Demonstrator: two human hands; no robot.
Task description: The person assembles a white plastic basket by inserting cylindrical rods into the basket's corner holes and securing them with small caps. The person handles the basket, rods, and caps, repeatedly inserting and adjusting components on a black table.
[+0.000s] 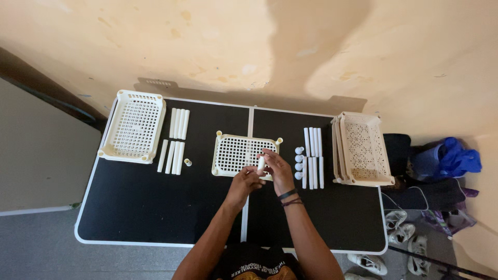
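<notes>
Both hands closed, right hand (277, 168) and left hand (245, 181) gripping white tube (261, 164)

Matt black table (155, 207); cream plastic perforated tray (233, 154); smooth white tubes (177, 123).

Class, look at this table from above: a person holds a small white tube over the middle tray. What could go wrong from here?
1. The white tube is held between the left hand and right hand above the middle tray; if it slips, it may roll away across the table.
2. The stacked trays on the right overhang the table edge and could be knocked off.
3. A reaching sleeve or arm could scatter the small caps beside the tubes.
</notes>
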